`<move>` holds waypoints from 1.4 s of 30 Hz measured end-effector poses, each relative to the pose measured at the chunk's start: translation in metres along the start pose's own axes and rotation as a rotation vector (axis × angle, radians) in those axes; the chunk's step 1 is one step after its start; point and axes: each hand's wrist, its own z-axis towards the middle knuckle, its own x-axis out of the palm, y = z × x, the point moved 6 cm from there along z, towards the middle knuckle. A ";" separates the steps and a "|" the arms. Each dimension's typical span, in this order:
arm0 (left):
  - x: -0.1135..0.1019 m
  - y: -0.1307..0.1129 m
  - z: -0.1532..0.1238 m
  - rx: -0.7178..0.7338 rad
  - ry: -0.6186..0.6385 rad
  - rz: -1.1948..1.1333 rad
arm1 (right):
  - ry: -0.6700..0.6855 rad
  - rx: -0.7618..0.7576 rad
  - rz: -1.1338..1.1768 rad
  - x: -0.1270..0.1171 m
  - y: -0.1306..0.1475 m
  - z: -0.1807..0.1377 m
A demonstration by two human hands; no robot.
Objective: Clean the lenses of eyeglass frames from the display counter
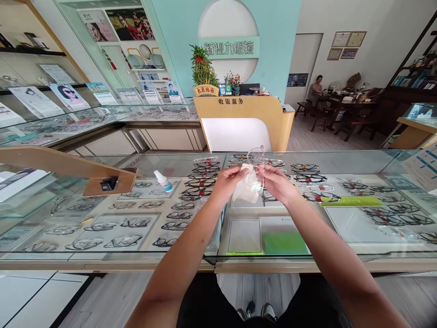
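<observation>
Above the glass display counter (218, 262), a pair of clear thin-rimmed eyeglasses (256, 155) is held up between both hands, tilted on end. My left hand (229, 181) pinches a pale cleaning cloth (246, 193), which hangs down beside the frame and seems to lie against it near the bridge. With thumb and fingers closed, my right hand (276, 181) grips the eyeglasses from the right side. Under the glass top, rows of dark-framed glasses (201, 182) lie behind and below the hands.
A small spray bottle (163, 181) stands on the counter to the left. Further left, a wooden panel (68, 164) juts over the glass. Inside the case lies a green box (285, 243). Beyond are the cashier desk (282, 132) and a seated person (316, 89) at a table.
</observation>
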 end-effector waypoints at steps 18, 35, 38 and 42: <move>0.000 0.005 0.000 0.007 -0.010 -0.119 | -0.211 -0.170 0.034 -0.011 0.014 -0.001; 0.026 -0.023 -0.028 0.425 0.037 0.306 | -0.193 -0.202 0.111 0.007 0.012 -0.006; 0.026 -0.010 -0.023 0.275 0.045 0.095 | -0.175 -0.189 0.111 0.009 0.010 -0.007; 0.032 0.005 -0.020 0.075 0.136 0.001 | -0.133 -0.160 0.118 0.012 0.007 -0.007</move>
